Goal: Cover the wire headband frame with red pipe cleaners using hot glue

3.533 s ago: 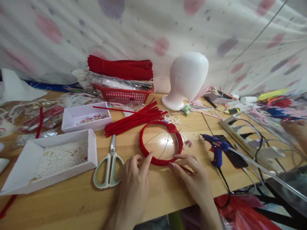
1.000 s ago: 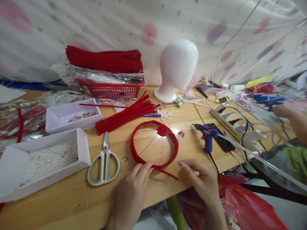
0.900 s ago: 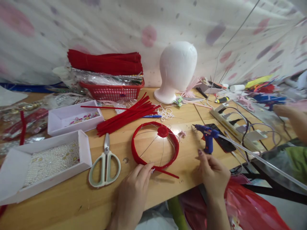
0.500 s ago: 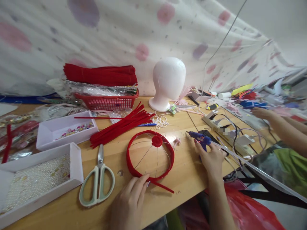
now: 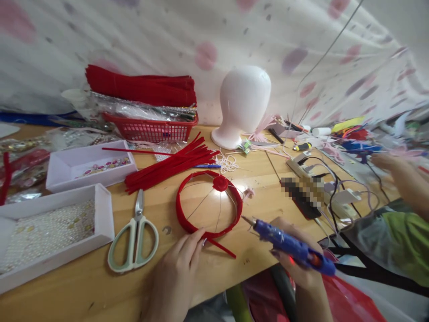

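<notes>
A: What is nearest, and how does it grip?

B: The left hand (image 5: 179,264), at the near edge of the red hoop (image 5: 182,214), which lies on the wooden table (image 5: 100,295). Its grip is narrow: fingertips and thumb are drawn together on the near rim, where a loose red strip (image 5: 223,248) sticks out to the right. I cannot tell whether it pinches the strip as well

A: And the right hand (image 5: 302,274)?

B: Right of the hoop, curled round a blue glue gun (image 5: 284,239) and partly hidden by it. The nozzle points at the hoop's right rim; I cannot tell whether it touches

A: What lies left of the hoop?

B: Pale-handled scissors (image 5: 136,243), blades pointing away, apart from both hands. Farther left stands a white box (image 5: 103,214) of pearly beads

A: And toward the hoop's far side?

B: Thin wires run across the hoop from a red disc (image 5: 220,183) by its far rim. Just beyond the hoop lie a bundle of red stems (image 5: 167,167), a blue pen (image 5: 208,166) and a white bead string (image 5: 228,162)

A: Farther still?

B: Well right of the hoop is another person's hand (image 5: 385,162), its grip unclear. Behind the hoop stand a white foam head (image 5: 246,98) and, leftward, a red basket (image 5: 157,131)
</notes>
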A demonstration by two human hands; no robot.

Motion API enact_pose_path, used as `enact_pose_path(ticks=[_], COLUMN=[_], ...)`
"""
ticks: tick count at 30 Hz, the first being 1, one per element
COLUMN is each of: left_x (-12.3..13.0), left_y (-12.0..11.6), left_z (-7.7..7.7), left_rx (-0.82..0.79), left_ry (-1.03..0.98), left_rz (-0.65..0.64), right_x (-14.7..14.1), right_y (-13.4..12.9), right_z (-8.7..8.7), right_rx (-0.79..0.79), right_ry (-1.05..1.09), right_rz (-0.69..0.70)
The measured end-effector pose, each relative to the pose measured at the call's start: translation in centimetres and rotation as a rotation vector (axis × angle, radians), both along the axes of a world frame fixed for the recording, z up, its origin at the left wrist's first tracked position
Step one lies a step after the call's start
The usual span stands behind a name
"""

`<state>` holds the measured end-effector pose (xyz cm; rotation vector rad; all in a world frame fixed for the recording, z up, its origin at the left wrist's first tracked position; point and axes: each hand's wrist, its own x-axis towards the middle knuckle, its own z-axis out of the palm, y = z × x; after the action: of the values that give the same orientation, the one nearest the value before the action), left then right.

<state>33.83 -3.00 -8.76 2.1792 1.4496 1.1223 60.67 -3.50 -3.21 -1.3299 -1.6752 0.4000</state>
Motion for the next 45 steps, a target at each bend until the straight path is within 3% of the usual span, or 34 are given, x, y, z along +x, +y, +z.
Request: enact_pose_path(ticks=[3, 7, 18, 45], left_x=[0.1, 0.4, 0.4, 0.4], left_y=[-0.1, 0.0, -0.1, -0.2], left_z=[0.6, 1.0, 1.3, 0.8], left_rx=[-0.006, 0.007, -0.031, -0.055], left_ry=[-0.011, -0.006, 0.016, 0.003], left_rz=[0.028, 0.048, 0.057, 0.041], right_x=[-1.3, -2.1, -2.7, -2.9], right_y=[-0.2, 0.6, 1.2, 1.3], right_z=[1.3, 1.7, 0.6, 0.2], right_rx=[0.068, 0.08, 0.064, 0.106], right_ry=[-0.116, -0.267, -0.357, -0.432], right_rz=[0.259, 0.349, 0.355, 0.347])
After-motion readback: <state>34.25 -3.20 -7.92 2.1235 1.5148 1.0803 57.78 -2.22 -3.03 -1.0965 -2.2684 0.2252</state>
